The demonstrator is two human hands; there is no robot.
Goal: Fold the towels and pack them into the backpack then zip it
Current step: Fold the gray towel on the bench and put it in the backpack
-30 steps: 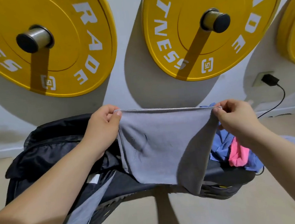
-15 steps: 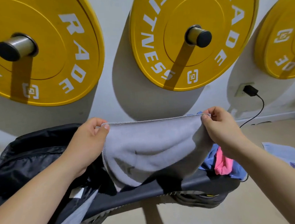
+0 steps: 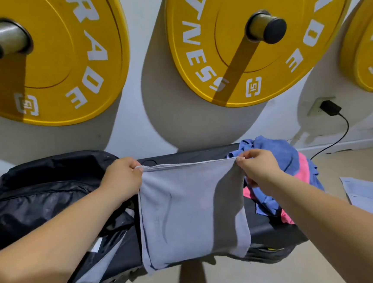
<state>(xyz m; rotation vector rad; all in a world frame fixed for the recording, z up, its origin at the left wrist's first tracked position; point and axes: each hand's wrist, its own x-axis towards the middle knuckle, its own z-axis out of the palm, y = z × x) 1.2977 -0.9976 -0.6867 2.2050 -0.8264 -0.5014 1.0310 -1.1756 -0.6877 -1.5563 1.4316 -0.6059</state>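
Seen from the head camera, our left hand (image 3: 121, 181) and right hand (image 3: 259, 168) each pinch a top corner of the grey towel (image 3: 192, 215), fingers (image 3: 136, 168) clamped on its hem, so the cloth hangs flat between them, down past the front edge of the black surface (image 3: 276, 230). The black backpack (image 3: 39, 199) lies at left beneath our left forearm, a heap of blue and pink towels (image 3: 279, 153) sits at right, and yellow weight plates (image 3: 61, 62) hang on the wall behind.
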